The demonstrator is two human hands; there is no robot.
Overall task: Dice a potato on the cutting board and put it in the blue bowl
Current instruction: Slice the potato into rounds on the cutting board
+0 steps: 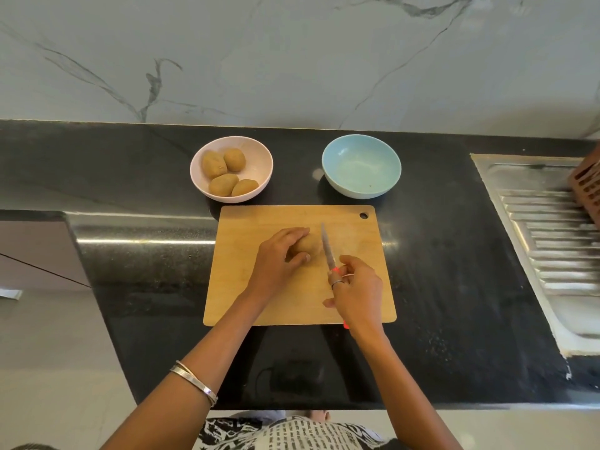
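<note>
Left hand (281, 254) grips potato (305, 246) on board (259, 287) | right hand (355, 293) holds knife (327, 245) beside it | blue bowl (361, 166) behind

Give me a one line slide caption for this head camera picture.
Left hand steadies a whole potato on the cutting board while the right hand poises a knife beside it.

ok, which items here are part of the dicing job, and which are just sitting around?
In use:
- potato, held by the left hand
- knife, gripped by the right hand
- cutting board
- blue bowl, nothing in it yet

Lying about:
- pink bowl with four whole potatoes
- sink drainboard
</note>
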